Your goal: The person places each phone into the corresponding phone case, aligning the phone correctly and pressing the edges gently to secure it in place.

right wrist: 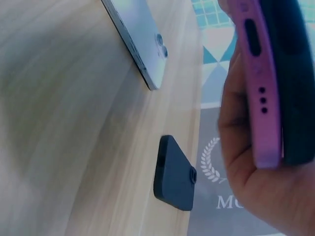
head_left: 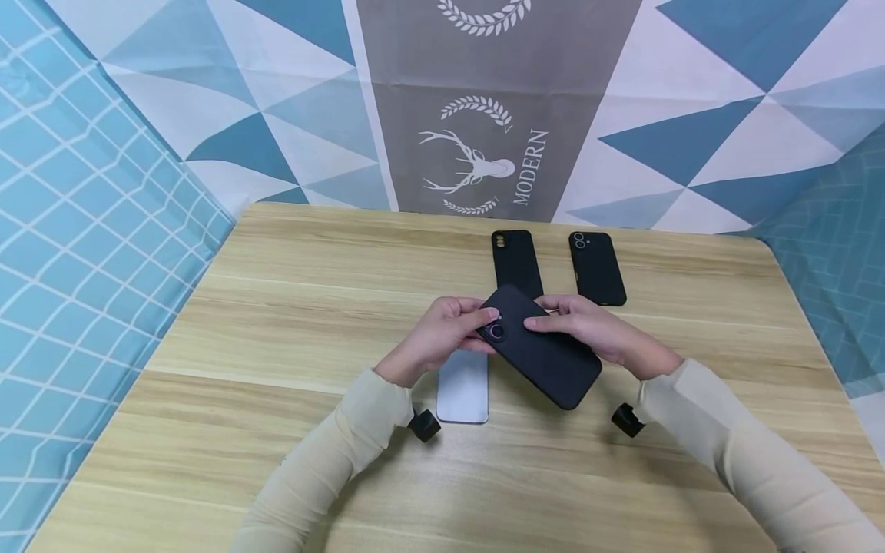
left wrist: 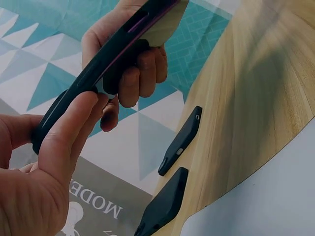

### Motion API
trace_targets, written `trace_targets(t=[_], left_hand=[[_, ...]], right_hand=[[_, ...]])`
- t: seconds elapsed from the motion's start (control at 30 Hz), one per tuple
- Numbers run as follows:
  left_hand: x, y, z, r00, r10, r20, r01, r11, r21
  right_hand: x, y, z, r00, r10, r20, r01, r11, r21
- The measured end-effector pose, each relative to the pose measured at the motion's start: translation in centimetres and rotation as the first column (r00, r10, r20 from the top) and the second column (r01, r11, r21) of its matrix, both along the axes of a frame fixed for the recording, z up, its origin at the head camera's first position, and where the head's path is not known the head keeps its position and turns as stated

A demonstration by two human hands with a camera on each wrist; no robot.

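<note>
Both hands hold a pink phone (right wrist: 261, 98) with a black phone case (head_left: 542, 353) over its back, tilted above the table. At the camera end, my left hand (head_left: 442, 330) pinches it, thumb beside the lens and fingers underneath. My right hand (head_left: 588, 326) grips the upper long edge with the thumb on the case's back and the fingers curled below. In the right wrist view, the phone's pink bottom edge with its port and speaker holes lies bare beside the case. Partly under the left hand lies a pale phone (head_left: 463, 392).
Behind the hands, a black phone case (head_left: 517, 261) with camera cutouts lies on the wooden table (head_left: 276, 322). A black phone-shaped piece (head_left: 598, 269) with two lens rings lies to its right. Patterned cloth (head_left: 311, 92) hangs behind the table's far edge.
</note>
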State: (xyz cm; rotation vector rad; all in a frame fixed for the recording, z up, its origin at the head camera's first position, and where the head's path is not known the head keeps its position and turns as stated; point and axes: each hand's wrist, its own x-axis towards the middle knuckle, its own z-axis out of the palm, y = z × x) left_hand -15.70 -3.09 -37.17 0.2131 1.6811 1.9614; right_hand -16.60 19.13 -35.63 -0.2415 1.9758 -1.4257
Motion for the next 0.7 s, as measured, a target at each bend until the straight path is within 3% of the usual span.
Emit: trace_targets(t=[0.13, 0.33, 0.53, 0.7], left_hand=[[0.1, 0.0, 0.0, 0.998, 0.057, 0.007, -0.057, 0.998, 0.031], [0.1, -0.2, 0.0, 0.983, 0.181, 0.02, -0.182, 0.976, 0.115], [0.3, -0.4, 0.1, 0.951, 0.309, 0.007, -0.306, 0.936, 0.174], [0.5, -0.5, 0.5, 0.91, 0.414, 0.006, -0.407, 0.89, 0.207]], right_hand=[[-0.1, 0.5, 0.3, 0.998, -0.046, -0.033, 0.046, 0.999, 0.023], [-0.1, 1.1, 0.5, 0.982, -0.19, -0.013, 0.19, 0.982, -0.007], [0.3, 1.5, 0.5, 0.953, -0.288, 0.096, 0.299, 0.945, -0.132], [1.1, 1.7, 0.5, 0.968, -0.234, 0.091, 0.25, 0.934, -0.256]])
